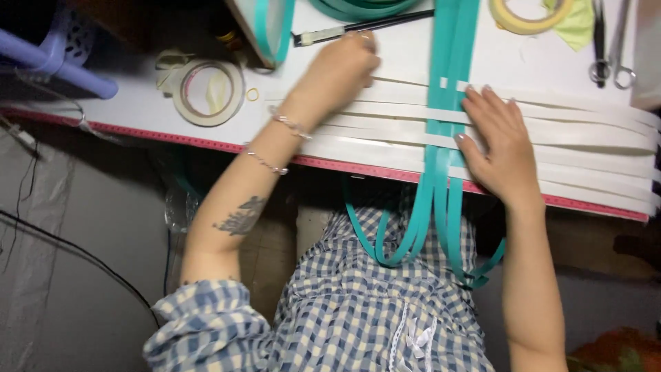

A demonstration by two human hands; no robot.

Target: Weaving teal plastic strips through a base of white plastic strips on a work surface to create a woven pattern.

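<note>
The person is weaving flat strips on a white table: white strips run across the table from 9 to 3 o'clock, and teal strips cross them from 12 to 6 o'clock, their ends hanging over the red-edged front of the table onto the checked shirt.

The right hand lies flat and spread just to the 3 o'clock side of the teal strips, its fingers pressing on the white strips at the crossing. It holds nothing; it only pins.

The left hand sits at 9 o'clock from the crossing, fingers curled down onto the upper white strips; whether it pinches one cannot be told.

To do this step well, the right palm should probably keep the crossing pinned while the left slides a white strip snug against its neighbour, square to the teal ones.

A tape roll lies well apart at 9 o'clock, scissors at 2 o'clock.
</note>
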